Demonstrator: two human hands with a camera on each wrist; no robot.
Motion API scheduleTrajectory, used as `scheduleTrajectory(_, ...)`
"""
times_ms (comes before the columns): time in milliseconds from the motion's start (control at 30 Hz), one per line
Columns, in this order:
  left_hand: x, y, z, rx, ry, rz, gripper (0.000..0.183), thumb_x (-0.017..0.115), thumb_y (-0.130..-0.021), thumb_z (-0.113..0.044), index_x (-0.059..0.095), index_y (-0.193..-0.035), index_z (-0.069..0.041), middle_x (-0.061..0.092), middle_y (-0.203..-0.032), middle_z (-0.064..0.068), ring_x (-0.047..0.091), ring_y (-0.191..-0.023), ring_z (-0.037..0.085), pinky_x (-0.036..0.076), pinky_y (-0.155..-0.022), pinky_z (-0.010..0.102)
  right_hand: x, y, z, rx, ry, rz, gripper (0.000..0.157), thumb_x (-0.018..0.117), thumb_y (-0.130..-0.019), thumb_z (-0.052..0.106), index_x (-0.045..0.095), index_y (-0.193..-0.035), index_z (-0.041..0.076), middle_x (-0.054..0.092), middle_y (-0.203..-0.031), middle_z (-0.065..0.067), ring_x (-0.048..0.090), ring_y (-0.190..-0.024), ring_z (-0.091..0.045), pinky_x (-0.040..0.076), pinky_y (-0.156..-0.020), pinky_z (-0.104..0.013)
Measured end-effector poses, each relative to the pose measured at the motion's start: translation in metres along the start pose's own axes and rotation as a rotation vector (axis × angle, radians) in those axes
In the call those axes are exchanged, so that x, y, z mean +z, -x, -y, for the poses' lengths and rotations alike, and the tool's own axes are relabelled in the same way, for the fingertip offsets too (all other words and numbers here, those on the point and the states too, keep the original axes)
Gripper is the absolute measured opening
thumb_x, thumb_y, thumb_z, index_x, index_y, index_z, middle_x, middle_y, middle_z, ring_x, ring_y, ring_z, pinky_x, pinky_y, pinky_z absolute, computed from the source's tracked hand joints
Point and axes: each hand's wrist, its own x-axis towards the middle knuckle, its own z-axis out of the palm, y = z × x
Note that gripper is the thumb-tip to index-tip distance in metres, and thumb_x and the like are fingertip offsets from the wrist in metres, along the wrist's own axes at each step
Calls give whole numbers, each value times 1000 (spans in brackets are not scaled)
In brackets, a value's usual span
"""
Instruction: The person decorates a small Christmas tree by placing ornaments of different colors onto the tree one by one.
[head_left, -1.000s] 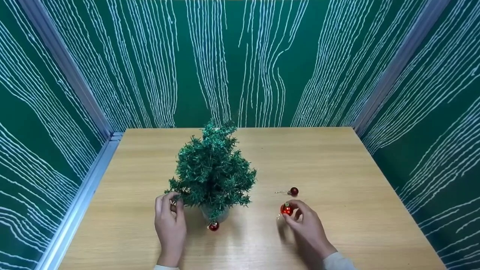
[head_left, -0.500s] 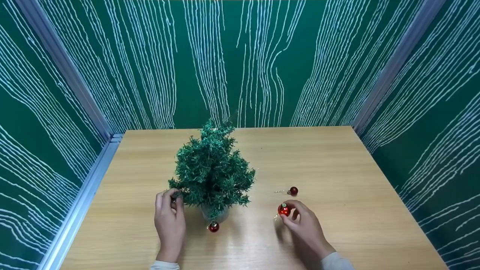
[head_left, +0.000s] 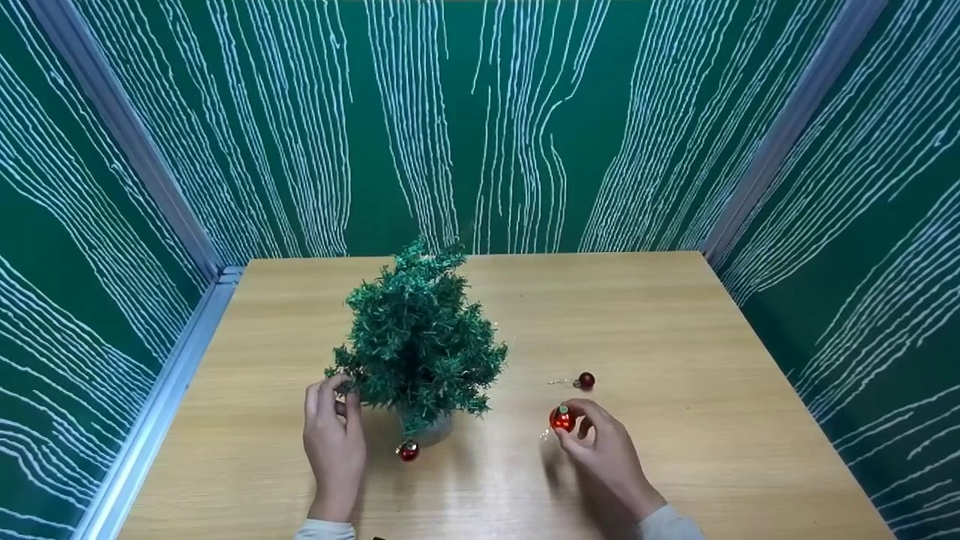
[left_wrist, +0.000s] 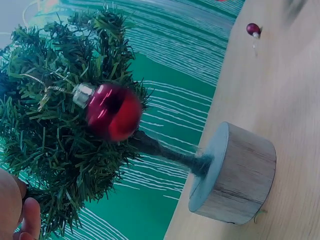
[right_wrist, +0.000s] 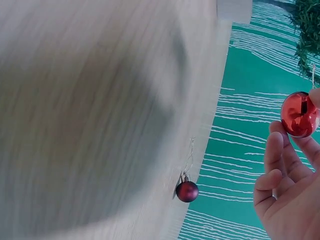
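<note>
Green, white-lined walls point(head_left: 397, 127) are enclosing a pale wooden desk point(head_left: 600, 307). Left of centre in the head view, a green artificial tree point(head_left: 420, 330) is standing on a round wooden base point(left_wrist: 237, 180). Lower left, the left hand point(head_left: 334, 442) is pinching a branch point(left_wrist: 55, 200) between its fingers; lower right, the right hand point(head_left: 609, 446) is pinching a shiny red ball point(head_left: 562, 418). Another shiny red ball point(head_left: 408, 451) is hanging from the tree; a matte dark-red ball point(head_left: 586, 381) is lying right of centre.

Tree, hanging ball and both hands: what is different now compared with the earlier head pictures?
The tree and the hanging red ball have shifted slightly left. The left hand, at the tree's edge, went a little left; the right hand carried its bright red ball slightly left. Nothing was visibly let go. The dark red ball stayed on the table.
</note>
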Motion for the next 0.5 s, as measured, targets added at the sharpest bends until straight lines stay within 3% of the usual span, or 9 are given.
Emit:
scheduleTrajectory(300,3,-3,6,-11,-10,-2,22,64,-92,-2,62,-113,-9,57,-108,4,50,-71,7,43,-55,24,5,3,7,-42,-76,-19,39,82,-73,3,68,-108,14,65,-91,12,59,-70,-13,49,-56,-25)
scheduleTrajectory(500,4,-7,7,18,-11,-4,21,62,-94,-4,62,-115,-8,56,-107,5,52,-72,9,43,-55,25,7,4,10,-76,-103,-30,39,81,-73,0,68,-107,14,66,-92,12,59,-68,-15,49,-57,-24)
